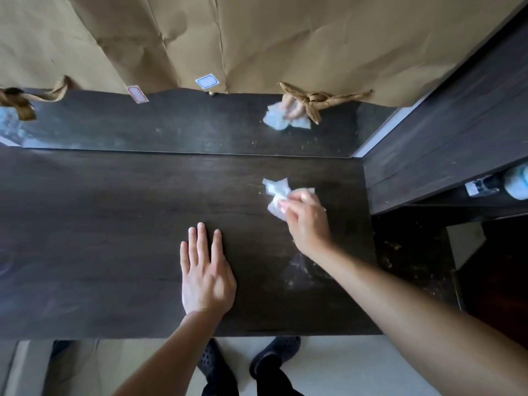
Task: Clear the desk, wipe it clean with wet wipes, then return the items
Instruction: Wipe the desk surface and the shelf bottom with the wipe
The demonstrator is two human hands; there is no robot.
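Looking down at the dark wood desk [100, 238]. The left hand [207, 277] lies flat on it near the front edge, about the middle, palm down. Its fingers are straight and a bit spread, and it's holding nothing.

The right hand [307, 221] is out toward the right edge, roughly halfway back. Its fingers are bunched over a crumpled wet wipe [275, 192], gripping it and holding it down on the desk top. Most of the wipe sticks out past the fingertips on the far side. The hand is a little blurry, so I can't make out exactly how each finger sits.

There are some whitish smears [300, 270] on the wood near the right front corner, just below the right wrist.

Along the back edge stands a mirror [171, 130] that shows the wipe and fingers reflected. Its upper part is covered with creased brown paper [257, 38], which has a red-bordered label [137, 94] and a blue-bordered label [206, 81] stuck on near the bottom edge.

A dark shelf unit [428, 167] butts up against the right edge, with a bottle [517, 181] lying on it at the far right. Below the front edge you can see feet in dark clogs [274, 355] on a pale floor.
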